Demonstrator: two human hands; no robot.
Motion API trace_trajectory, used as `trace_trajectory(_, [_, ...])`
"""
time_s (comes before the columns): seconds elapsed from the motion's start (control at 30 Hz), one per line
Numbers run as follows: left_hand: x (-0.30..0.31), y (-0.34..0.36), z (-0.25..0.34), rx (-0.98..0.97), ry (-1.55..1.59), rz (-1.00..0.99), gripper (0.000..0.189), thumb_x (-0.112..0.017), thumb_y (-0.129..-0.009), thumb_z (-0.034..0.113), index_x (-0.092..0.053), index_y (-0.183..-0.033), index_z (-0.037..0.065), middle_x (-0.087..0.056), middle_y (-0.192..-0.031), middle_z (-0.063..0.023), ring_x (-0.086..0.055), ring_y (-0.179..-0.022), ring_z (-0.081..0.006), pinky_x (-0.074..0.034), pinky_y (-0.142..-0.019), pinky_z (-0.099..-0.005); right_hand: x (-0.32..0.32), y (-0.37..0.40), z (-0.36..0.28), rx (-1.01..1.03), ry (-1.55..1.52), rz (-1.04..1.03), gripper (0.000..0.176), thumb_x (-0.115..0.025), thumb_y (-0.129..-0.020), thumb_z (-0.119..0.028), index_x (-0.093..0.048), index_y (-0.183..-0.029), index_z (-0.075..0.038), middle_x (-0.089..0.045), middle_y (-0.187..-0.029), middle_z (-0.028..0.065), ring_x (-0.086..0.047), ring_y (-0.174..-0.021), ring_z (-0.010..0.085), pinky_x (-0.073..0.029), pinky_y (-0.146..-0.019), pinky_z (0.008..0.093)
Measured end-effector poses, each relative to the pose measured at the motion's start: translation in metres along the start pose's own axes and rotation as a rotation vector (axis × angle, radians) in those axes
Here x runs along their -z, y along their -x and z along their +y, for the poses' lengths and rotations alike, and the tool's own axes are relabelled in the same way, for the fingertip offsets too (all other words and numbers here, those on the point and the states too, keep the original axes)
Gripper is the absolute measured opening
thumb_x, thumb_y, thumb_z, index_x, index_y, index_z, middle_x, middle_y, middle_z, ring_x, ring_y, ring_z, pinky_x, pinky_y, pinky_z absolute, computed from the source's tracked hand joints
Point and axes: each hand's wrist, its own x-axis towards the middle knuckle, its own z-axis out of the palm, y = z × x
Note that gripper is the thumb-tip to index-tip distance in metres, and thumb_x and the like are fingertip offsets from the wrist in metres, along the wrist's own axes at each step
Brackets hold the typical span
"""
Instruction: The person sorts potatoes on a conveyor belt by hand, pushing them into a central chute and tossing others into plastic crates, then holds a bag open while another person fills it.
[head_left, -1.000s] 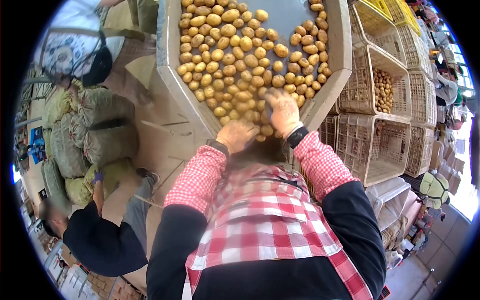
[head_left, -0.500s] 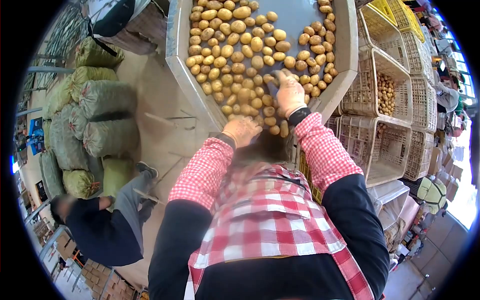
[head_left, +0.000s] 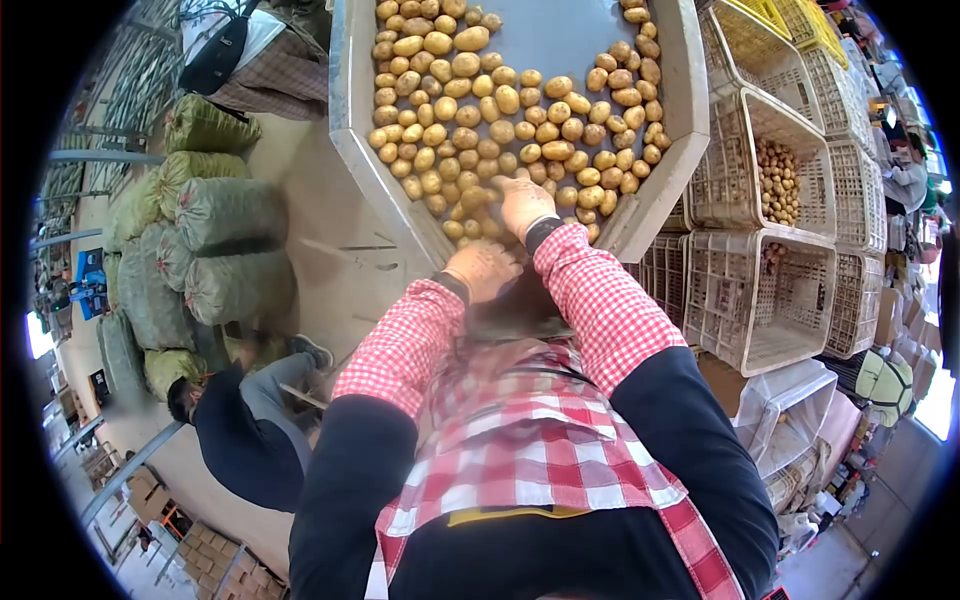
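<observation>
Looking down from the head, we note first the red-and-white checked apron (head_left: 540, 440) closest to the camera. Beyond it, our left hand (head_left: 482, 270) lies at the narrow end of the metal trough (head_left: 682, 80), fingers loosely curled beside the lowest potatoes (head_left: 466, 138); we cannot tell whether it grips any. Our right hand (head_left: 524, 207) reaches slightly farther in, fingers partly bent among the potatoes; its grasp is likewise hidden. The potatoes cover most of the trough floor between the raised walls, with bare metal showing toward the far end. To the right we record plastic crates (head_left: 717, 165), one holding potatoes. Across the floor at left, we find filled sacks (head_left: 235, 215) piled together, and a person in dark clothing (head_left: 245, 440) bent low near them.
</observation>
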Motion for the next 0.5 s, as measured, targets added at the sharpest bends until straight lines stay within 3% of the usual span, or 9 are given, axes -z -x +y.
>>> trace_trajectory(0.07, [-0.002, -0.003, 0.000, 0.014, 0.018, -0.018, 0.042, -0.056, -0.094, 0.017, -0.067, -0.134, 0.023, -0.067, -0.129, -0.0019, -0.063, -0.122, -0.0251, -0.049, -0.105, -0.0394, 0.000, 0.000, 0.011, 0.037, -0.077, -0.021, 0.042, -0.065, -0.093, -0.022, -0.065, -0.135, -0.023, -0.057, -0.137, 0.0215, -0.061, -0.123, 0.0398, -0.051, -0.103, 0.0472])
trace_trajectory(0.17, [-0.004, -0.002, -0.001, 0.014, 0.051, -0.015, 0.040, -0.057, -0.093, 0.016, -0.068, -0.131, 0.022, -0.068, -0.125, -0.0030, -0.063, -0.121, -0.0247, -0.050, -0.102, -0.0398, -0.003, 0.013, 0.021, 0.075, -0.265, 0.118, 0.044, -0.072, -0.091, -0.035, -0.068, -0.133, -0.022, -0.058, -0.135, 0.0205, -0.061, -0.122, 0.0402, -0.051, -0.102, 0.0477])
trace_trajectory(0.23, [-0.005, 0.000, -0.002, 0.020, 0.037, 0.056, 0.036, -0.058, -0.093, 0.018, -0.069, -0.127, 0.021, -0.069, -0.121, -0.0027, -0.065, -0.118, -0.0239, -0.051, -0.100, -0.0400, 0.009, 0.036, 0.026, 0.110, -0.319, 0.241, 0.044, -0.072, -0.093, -0.031, -0.067, -0.135, -0.020, -0.061, -0.132, 0.0203, -0.065, -0.118, 0.0383, -0.052, -0.101, 0.0434])
trace_trajectory(0.3, [0.001, 0.001, -0.004, 0.025, 0.041, 0.067, 0.032, -0.058, -0.093, 0.018, -0.070, -0.123, 0.021, -0.070, -0.118, -0.0024, -0.066, -0.116, -0.0237, -0.051, -0.099, -0.0400, 0.051, 0.060, 0.045, 0.273, -0.384, 0.458, 0.042, -0.074, -0.088, -0.011, -0.070, -0.130, -0.016, -0.064, -0.126, 0.0184, -0.067, -0.112, 0.0355, -0.055, -0.096, 0.0428])
trace_trajectory(0.37, [-0.002, 0.002, -0.003, 0.028, 0.057, 0.082, 0.029, -0.058, -0.093, 0.019, -0.070, -0.119, 0.020, -0.072, -0.115, -0.0022, -0.067, -0.113, -0.0235, -0.052, -0.099, -0.0400, 0.093, 0.059, 0.126, 0.488, -0.745, 0.622, 0.029, -0.063, -0.094, -0.007, -0.071, -0.123, -0.007, -0.073, -0.111, 0.0119, -0.069, -0.104, 0.0272, -0.055, -0.098, 0.0402])
trace_trajectory(0.4, [-0.005, 0.001, -0.003, 0.021, 0.071, 0.110, 0.027, -0.058, -0.093, 0.020, -0.070, -0.117, 0.020, -0.072, -0.113, -0.0022, -0.068, -0.111, -0.0237, -0.052, -0.097, -0.0402, 0.149, 0.091, 0.122, 0.156, -1.283, 0.729, 0.026, -0.055, -0.100, -0.002, -0.071, -0.120, -0.005, -0.074, -0.108, 0.0094, -0.070, -0.101, 0.0225, -0.056, -0.095, 0.0369])
trace_trajectory(0.43, [-0.007, 0.000, -0.005, 0.013, 0.082, 0.139, 0.024, -0.058, -0.093, 0.020, -0.070, -0.114, 0.019, -0.073, -0.110, -0.0022, -0.068, -0.109, -0.0239, -0.053, -0.096, -0.0404, 0.183, 0.099, 0.159, 0.040, -1.481, 0.857, 0.023, -0.057, -0.102, -0.007, -0.070, -0.121, -0.004, -0.072, -0.117, 0.0114, -0.069, -0.101, 0.0197, -0.057, -0.093, 0.0317])
trace_trajectory(0.47, [-0.010, -0.002, -0.008, 0.009, 0.085, 0.146, 0.024, -0.058, -0.093, 0.020, -0.070, -0.114, 0.019, -0.073, -0.110, -0.0022, -0.068, -0.109, -0.0239, -0.053, -0.096, -0.0404, 0.213, 0.118, 0.193, -0.146, -0.559, 0.952, 0.032, -0.061, -0.102, -0.020, -0.066, -0.131, -0.006, -0.067, -0.126, 0.0146, -0.070, -0.098, 0.0205, -0.059, -0.087, 0.0299])
trace_trajectory(0.5, [-0.015, -0.004, -0.009, 0.011, 0.079, 0.162, 0.023, -0.058, -0.093, 0.020, -0.070, -0.113, 0.019, -0.073, -0.109, -0.0024, -0.069, -0.108, -0.0239, -0.053, -0.095, -0.0406, 0.235, 0.126, 0.223, -0.480, 0.114, 1.005, 0.039, -0.060, -0.103, -0.024, -0.060, -0.139, -0.011, -0.062, -0.133, 0.0153, -0.069, -0.096, 0.0252, -0.059, -0.080, 0.0364])
